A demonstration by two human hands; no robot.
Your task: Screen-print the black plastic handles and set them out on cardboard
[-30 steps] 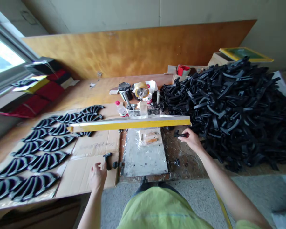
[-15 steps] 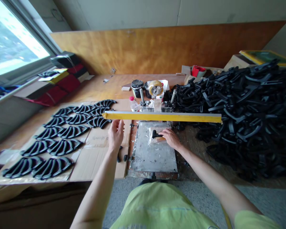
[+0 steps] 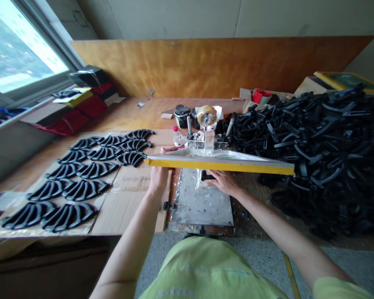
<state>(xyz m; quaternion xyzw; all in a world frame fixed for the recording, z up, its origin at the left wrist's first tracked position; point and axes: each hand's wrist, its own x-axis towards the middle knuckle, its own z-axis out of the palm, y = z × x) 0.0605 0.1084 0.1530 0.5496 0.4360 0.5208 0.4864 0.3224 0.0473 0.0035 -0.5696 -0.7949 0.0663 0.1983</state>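
Left hand (image 3: 159, 177) grips the yellow-edged frame (image 3: 220, 165); right hand (image 3: 222, 181) rests at a black part (image 3: 207, 176) toward the far edge of the metal plate (image 3: 202, 203), its grip unclear; a slipping frame could pinch that hand.

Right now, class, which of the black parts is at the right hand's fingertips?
The small black piece over the far part of the grey plate; parts in the heap and fan-shaped groups lie off it.

The plate (image 3: 204, 203) is open in front (frame (image 3: 220, 164) overhangs behind).
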